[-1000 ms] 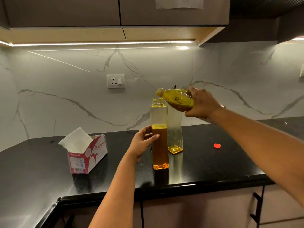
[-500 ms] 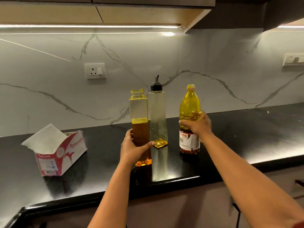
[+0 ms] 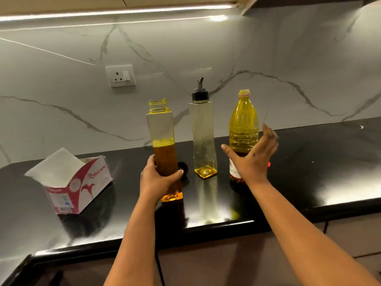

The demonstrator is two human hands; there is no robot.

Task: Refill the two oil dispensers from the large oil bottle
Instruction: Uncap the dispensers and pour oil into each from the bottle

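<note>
Three bottles stand upright on the black counter (image 3: pixel 309 172). The left dispenser (image 3: pixel 162 137) is uncapped and about half full of dark oil; my left hand (image 3: pixel 156 180) grips its lower part. The middle dispenser (image 3: pixel 203 137) wears a black pour spout and holds only a thin layer of oil at the bottom. The large oil bottle (image 3: pixel 244 124) stands at the right with its mouth uncapped. My right hand (image 3: pixel 252 159) hovers just in front of it, fingers spread, holding nothing. A black cap (image 3: pixel 183 168) lies behind the left dispenser.
An open red and white tissue box (image 3: pixel 80 182) sits at the left of the counter. A small red cap (image 3: pixel 269 164) peeks out right of my right hand. A wall socket (image 3: pixel 120 76) is on the marble backsplash. The counter edge runs along the front.
The large bottle went from tilted over the left dispenser to standing on the counter. My right hand has since let go of it and opened. My left hand still holds the left dispenser.
</note>
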